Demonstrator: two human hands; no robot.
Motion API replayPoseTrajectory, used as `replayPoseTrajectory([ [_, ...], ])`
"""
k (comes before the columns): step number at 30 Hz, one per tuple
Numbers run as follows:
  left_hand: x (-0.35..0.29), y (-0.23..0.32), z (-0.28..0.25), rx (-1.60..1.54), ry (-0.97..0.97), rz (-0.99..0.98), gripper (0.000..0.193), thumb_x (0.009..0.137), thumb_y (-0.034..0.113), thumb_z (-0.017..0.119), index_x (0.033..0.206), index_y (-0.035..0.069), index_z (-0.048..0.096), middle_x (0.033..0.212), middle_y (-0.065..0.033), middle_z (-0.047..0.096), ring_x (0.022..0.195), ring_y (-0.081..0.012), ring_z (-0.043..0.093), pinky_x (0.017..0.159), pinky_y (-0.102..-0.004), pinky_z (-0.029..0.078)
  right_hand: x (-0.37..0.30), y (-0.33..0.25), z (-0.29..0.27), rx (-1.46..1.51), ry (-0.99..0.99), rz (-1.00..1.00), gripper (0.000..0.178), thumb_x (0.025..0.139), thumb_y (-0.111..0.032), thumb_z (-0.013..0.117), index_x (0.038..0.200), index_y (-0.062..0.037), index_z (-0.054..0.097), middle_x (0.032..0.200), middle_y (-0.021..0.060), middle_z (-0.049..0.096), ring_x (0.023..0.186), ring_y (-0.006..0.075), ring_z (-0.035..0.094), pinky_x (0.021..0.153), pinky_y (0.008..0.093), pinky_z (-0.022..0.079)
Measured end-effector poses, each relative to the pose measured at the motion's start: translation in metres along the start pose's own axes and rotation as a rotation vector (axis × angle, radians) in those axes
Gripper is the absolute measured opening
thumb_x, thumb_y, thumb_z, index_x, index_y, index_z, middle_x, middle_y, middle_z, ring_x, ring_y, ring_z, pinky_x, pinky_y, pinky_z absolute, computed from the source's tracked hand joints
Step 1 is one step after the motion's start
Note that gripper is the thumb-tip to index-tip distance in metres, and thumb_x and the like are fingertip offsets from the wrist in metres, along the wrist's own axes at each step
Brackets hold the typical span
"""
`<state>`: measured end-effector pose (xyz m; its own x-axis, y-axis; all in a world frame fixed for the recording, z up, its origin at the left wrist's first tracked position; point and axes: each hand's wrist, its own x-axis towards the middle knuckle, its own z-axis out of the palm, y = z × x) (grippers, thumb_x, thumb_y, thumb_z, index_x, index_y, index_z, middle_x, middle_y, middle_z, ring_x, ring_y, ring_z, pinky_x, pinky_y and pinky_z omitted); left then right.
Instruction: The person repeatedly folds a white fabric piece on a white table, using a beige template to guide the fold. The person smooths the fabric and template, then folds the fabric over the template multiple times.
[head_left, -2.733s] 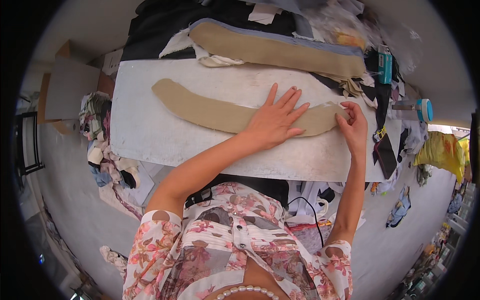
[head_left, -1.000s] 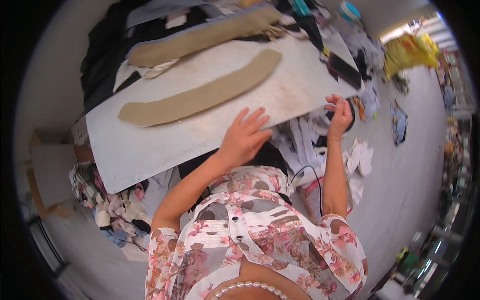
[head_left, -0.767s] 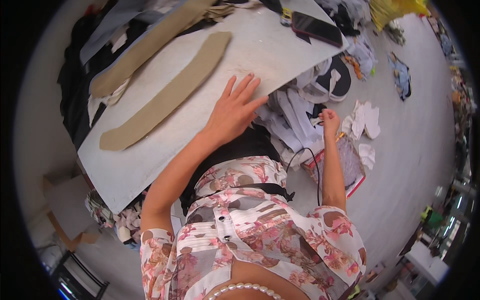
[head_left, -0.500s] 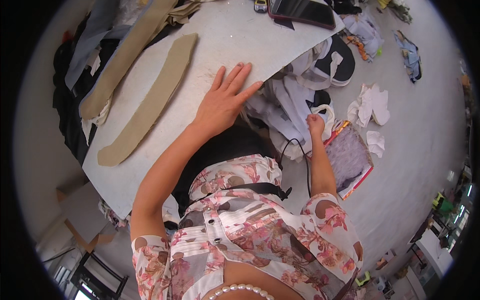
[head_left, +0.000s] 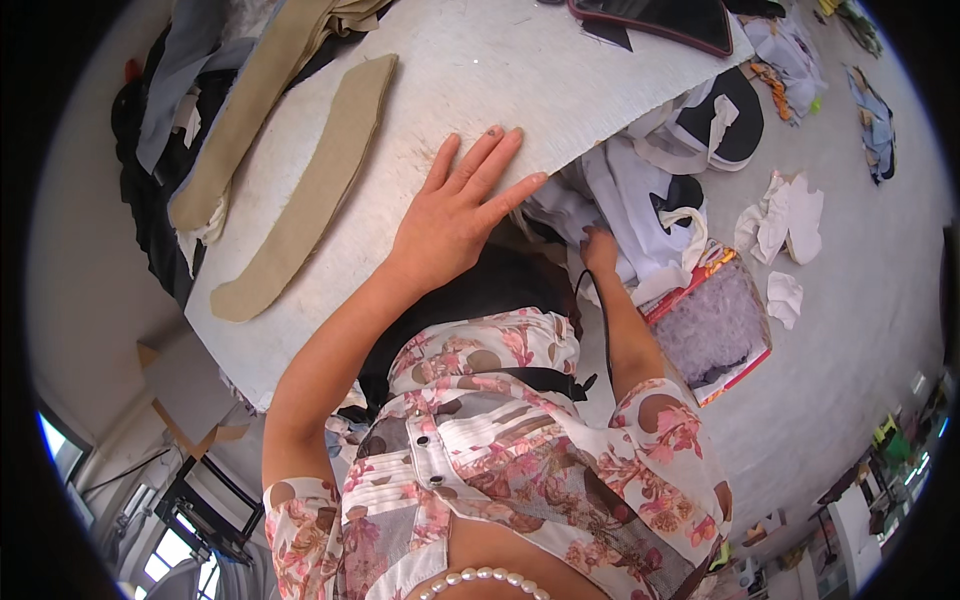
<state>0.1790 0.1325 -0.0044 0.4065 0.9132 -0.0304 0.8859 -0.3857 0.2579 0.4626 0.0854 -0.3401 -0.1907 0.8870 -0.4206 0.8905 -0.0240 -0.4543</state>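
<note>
My left hand (head_left: 450, 215) lies flat on the pale tabletop (head_left: 440, 90), fingers spread, near the table's right edge. To its left is a long tan fabric strip (head_left: 310, 205) with a curved outline, untouched. Below the table edge on the right, my right hand (head_left: 600, 252) reaches down into a heap of white cloth (head_left: 625, 190). Its fingers are drawn together against the cloth; whatever they may hold is hidden. Beside that hand sits a red-edged box (head_left: 735, 370) filled with greyish fluffy material (head_left: 705, 320).
More tan strips (head_left: 255, 110) and dark cloth (head_left: 150, 235) are piled along the table's left side. A dark-screened phone (head_left: 665, 22) rests at the far edge. A black and white cloth piece (head_left: 735, 125) and white scraps (head_left: 790, 220) lie right of the table. A black cord (head_left: 605, 320) hangs by my right forearm.
My right hand has moved left and in toward my body, away from the loose band near the box and against the white cloth. My left hand stays flat. The view has shifted slightly.
</note>
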Motion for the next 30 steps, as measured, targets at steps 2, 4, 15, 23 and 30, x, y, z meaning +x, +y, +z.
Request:
replayPoseTrajectory([
  [2,-0.002,0.001,-0.001,0.001,0.007,-0.004,0.069,0.079,0.007,0.069,0.141,0.028,0.047,0.155,-0.01,0.033,0.143,-0.0283,0.032,0.116,-0.0496,0.023,0.004,-0.014,-0.003,0.005,0.041,-0.053,0.034,0.077,-0.01,0.065,0.111,-0.0069,0.065,0.11,0.0163,0.065,0.108,0.0367,0.059,0.089,0.0441,0.05],
  [4,-0.003,0.001,-0.001,0.011,0.015,-0.006,0.068,0.079,0.007,0.069,0.14,0.028,0.048,0.154,-0.0101,0.034,0.142,-0.0284,0.033,0.116,-0.0495,0.024,0.019,-0.028,-0.003,0.036,0.152,-0.116,0.035,0.077,-0.01,0.066,0.112,-0.0066,0.063,0.111,0.0157,0.063,0.11,0.0373,0.057,0.089,0.0447,0.05],
  [15,-0.001,0.001,0.0,-0.06,0.031,-0.025,0.073,0.076,-0.002,0.061,0.142,0.027,0.046,0.155,-0.0093,0.033,0.143,-0.0273,0.032,0.117,-0.0491,0.023,0.029,-0.053,0.018,-0.148,0.005,0.013,0.04,0.074,-0.019,0.071,0.111,-0.009,0.06,0.115,0.0129,0.058,0.109,0.0335,0.056,0.085,0.0471,0.048],
  [23,0.0,-0.001,0.0,-0.025,0.027,-0.023,0.065,0.08,0.005,0.065,0.139,0.028,0.05,0.153,-0.01,0.037,0.141,-0.0279,0.036,0.116,-0.048,0.024,0.066,-0.067,0.033,-0.189,0.01,-0.073,0.034,0.08,-0.019,0.065,0.11,-0.0053,0.058,0.117,0.0128,0.06,0.11,0.0318,0.056,0.084,0.0487,0.047],
  [30,-0.001,0.001,0.0,-0.06,0.039,-0.035,0.07,0.077,0.001,0.059,0.141,0.028,0.049,0.154,-0.0072,0.036,0.141,-0.0254,0.036,0.117,-0.0473,0.023,0.076,-0.047,0.063,-0.049,-0.015,-0.091,0.022,0.083,-0.018,0.06,0.101,-0.0055,0.058,0.096,0.0132,0.067,0.094,0.0343,0.066,0.073,0.0468,0.055],
])
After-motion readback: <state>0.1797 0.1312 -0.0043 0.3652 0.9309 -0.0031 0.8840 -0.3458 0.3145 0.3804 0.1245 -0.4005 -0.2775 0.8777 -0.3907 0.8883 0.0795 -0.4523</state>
